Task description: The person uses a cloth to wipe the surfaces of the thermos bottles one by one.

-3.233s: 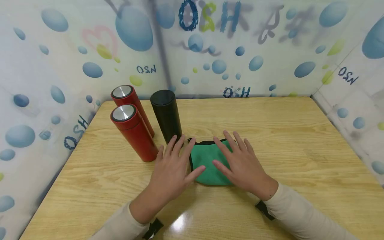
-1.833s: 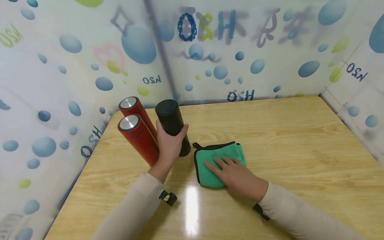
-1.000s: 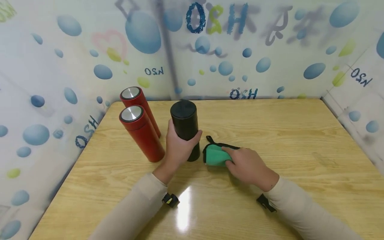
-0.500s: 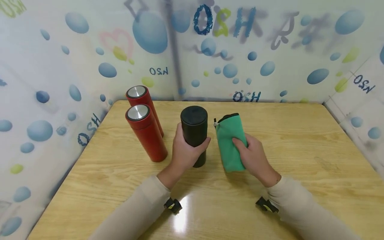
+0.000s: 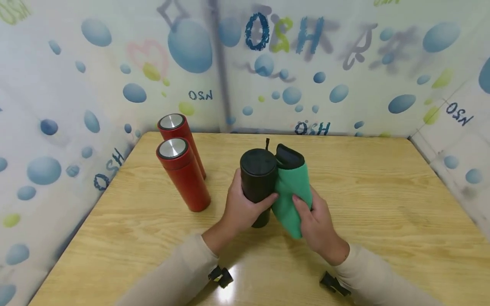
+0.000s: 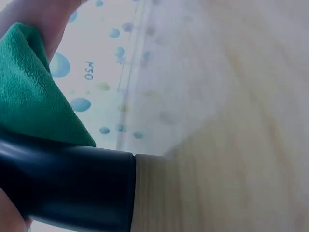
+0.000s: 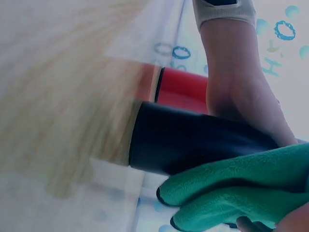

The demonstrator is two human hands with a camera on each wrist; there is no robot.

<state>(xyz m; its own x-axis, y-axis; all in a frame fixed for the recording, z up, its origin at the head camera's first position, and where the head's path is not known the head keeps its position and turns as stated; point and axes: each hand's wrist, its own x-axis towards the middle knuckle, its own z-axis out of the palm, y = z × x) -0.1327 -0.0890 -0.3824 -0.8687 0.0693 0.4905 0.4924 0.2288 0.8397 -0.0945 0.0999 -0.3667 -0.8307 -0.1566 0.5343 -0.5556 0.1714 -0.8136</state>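
Note:
My left hand (image 5: 242, 208) grips a black vacuum flask (image 5: 258, 165) around its middle, thumb across the near side. The flask stands nearly upright, its base (image 6: 126, 193) right at the tabletop in the left wrist view. Held in my right hand (image 5: 320, 225) is a folded green cleaning cloth (image 5: 292, 191) with black edging and a small loop. Its thumb lies on the near face of the cloth, and the other fingers are mostly hidden behind. The cloth lies along the flask's right side; the right wrist view shows its folded layers (image 7: 227, 188) beside the black body.
Two red flasks (image 5: 183, 178) with silver lids stand one behind the other on the left of the wooden table (image 5: 367, 191). A patterned wall (image 5: 344, 63) rises behind the table's back edge. Black straps are at both wrists.
My left hand has left the cloth, grasped the black flask and brought it right and nearer. My right hand has gathered up the cloth from the table and brought it against the flask.

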